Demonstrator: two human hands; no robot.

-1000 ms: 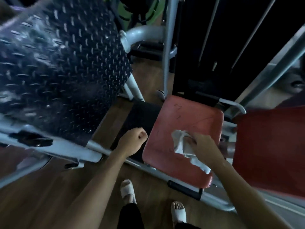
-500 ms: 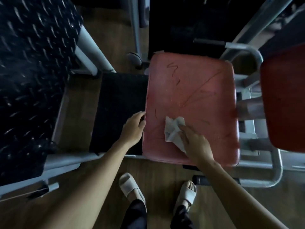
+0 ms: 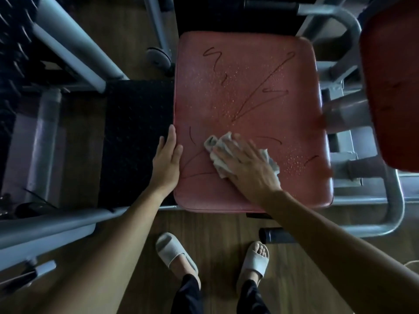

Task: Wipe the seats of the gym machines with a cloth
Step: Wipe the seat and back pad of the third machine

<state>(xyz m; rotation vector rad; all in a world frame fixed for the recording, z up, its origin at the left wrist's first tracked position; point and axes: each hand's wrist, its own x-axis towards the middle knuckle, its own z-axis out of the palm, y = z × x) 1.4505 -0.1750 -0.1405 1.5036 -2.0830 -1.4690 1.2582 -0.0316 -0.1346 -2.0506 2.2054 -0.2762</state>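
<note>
Two hands: my left hand and my right hand are both on the red seat.
Left hand: it lies flat along the seat's left edge, fingers straight and together, grasping nothing.
Right hand: it is spread flat on top of the cloth, fingers straight, pressing it down rather than gripping it.
Cloth: pale and crumpled, it sits on the near half of the seat, and its ends show on both sides of my right hand.
Seat: thin dark streaks and small shiny specks cover its middle and right side.
Beside it: a black studded plate lies just left of the seat; a second red pad is at the right, above a grey metal frame.
Floor: wood, with my pale sandals near the seat's front edge.
</note>
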